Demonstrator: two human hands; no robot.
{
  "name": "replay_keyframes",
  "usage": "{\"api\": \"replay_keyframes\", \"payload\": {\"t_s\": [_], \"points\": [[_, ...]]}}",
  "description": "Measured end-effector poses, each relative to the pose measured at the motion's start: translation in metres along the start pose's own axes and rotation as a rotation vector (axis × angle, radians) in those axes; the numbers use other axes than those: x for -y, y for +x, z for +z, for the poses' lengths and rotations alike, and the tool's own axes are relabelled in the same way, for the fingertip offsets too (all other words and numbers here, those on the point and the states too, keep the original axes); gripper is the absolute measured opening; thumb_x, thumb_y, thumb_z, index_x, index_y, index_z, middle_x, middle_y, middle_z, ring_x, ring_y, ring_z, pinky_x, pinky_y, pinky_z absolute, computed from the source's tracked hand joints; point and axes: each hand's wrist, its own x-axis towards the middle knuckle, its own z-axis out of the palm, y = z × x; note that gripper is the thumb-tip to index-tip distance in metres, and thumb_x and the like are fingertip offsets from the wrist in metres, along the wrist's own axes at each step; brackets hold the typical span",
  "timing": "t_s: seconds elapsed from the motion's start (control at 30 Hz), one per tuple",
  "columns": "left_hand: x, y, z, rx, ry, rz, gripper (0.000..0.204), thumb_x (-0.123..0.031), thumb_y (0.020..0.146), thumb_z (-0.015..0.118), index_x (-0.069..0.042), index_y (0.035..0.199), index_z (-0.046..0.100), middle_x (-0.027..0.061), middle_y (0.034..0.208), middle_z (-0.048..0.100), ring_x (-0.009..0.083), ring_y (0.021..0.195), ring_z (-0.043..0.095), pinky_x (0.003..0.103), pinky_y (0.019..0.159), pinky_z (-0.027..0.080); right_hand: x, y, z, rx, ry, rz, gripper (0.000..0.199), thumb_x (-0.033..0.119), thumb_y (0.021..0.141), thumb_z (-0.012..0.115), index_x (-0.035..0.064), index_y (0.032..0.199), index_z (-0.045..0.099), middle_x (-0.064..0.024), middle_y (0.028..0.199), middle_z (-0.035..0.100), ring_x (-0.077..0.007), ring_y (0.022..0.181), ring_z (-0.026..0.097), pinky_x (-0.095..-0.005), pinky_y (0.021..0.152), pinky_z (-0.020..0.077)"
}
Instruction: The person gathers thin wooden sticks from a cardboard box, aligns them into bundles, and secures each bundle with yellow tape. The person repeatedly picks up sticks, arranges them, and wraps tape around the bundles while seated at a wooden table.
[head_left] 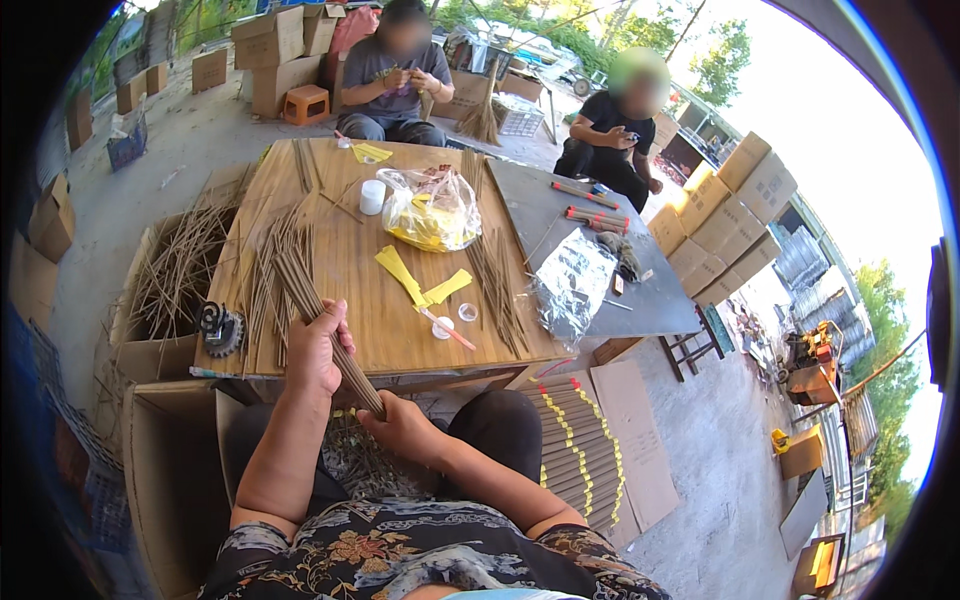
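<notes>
Bright daylight fills my remote view: sky overexposed at upper right, glare on the plastic sheet, straight lines bowing toward blackened margins.

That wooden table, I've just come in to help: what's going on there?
The person's left hand and right hand both grip a bundle of thin brown sticks, slanting over the near edge of the table. Loose sticks, yellow strips and a clear plastic bag lie on it. Beyond it, a co-worker in grey has both hands raised close together.
</notes>
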Motion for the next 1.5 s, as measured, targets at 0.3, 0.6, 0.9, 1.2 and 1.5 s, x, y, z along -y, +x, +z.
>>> {"api": "replay_keyframes", "payload": {"t_s": [0.3, 0.6, 0.9, 1.2, 1.5], "points": [[-0.013, 0.015, -0.017, 0.233, -0.210, -0.078, 0.014, -0.019, 0.079, 0.063, -0.014, 0.075, 0.050, -0.0036, 0.056, 0.045, 0.0061, 0.041, 0.039, 0.020, 0.038, 0.033, 0.023, 0.005, -0.009, 0.405, 0.525, 0.290, 0.021, 0.024, 0.084, 0.055, 0.0075, 0.079, 0.043, 0.0010, 0.057, 0.046, -0.0058, 0.042, 0.043, -0.0206, 0.039, 0.0370], [-0.015, 0.020, -0.009, 0.153, -0.141, -0.028, 0.013, -0.013, 0.078, 0.063, -0.012, 0.080, 0.050, -0.0022, 0.058, 0.046, 0.0077, 0.042, 0.042, 0.021, 0.039, 0.035, 0.018, 0.021, -0.004, 0.198, 0.290, 0.199, 0.022, 0.024, 0.084, 0.058, 0.0058, 0.081, 0.046, 0.0019, 0.056, 0.047, -0.0072, 0.045, 0.044, -0.0232, 0.039, 0.0353], [-0.062, 0.020, 0.055, 0.539, 0.171, 0.445, 0.014, -0.008, 0.077, 0.064, -0.006, 0.082, 0.051, -0.0035, 0.059, 0.047, 0.0033, 0.045, 0.042, 0.017, 0.039, 0.035, 0.005, 0.085, -0.028, -0.177, -0.052, -0.153, 0.028, 0.026, 0.076, 0.065, 0.0025, 0.081, 0.051, -0.0066, 0.063, 0.050, -0.0103, 0.060, 0.045, -0.0287, 0.054, 0.0409], [0.008, 0.081, 0.031, 0.473, 0.483, 0.397, 0.022, -0.008, 0.074, 0.066, -0.005, 0.091, 0.052, -0.0039, 0.070, 0.049, 0.0029, 0.059, 0.045, 0.019, 0.053, 0.039, -0.030, 0.158, -0.031, -0.424, 0.015, -0.466, 0.029, 0.013, 0.075, 0.061, 0.0002, 0.100, 0.053, -0.0139, 0.082, 0.061, -0.0177, 0.080, 0.060, -0.0302, 0.068, 0.0453], [0.024, 0.098, 0.033, 0.359, 0.525, 0.532, 0.011, -0.012, 0.080, 0.061, -0.006, 0.081, 0.052, -0.0049, 0.062, 0.046, 0.0018, 0.053, 0.042, 0.018, 0.046, 0.035, -0.041, 0.162, -0.029, -0.365, 0.098, -0.289, 0.019, 0.009, 0.076, 0.058, -0.0011, 0.091, 0.053, -0.0094, 0.078, 0.060, -0.0153, 0.076, 0.057, -0.0290, 0.067, 0.0452]]}}
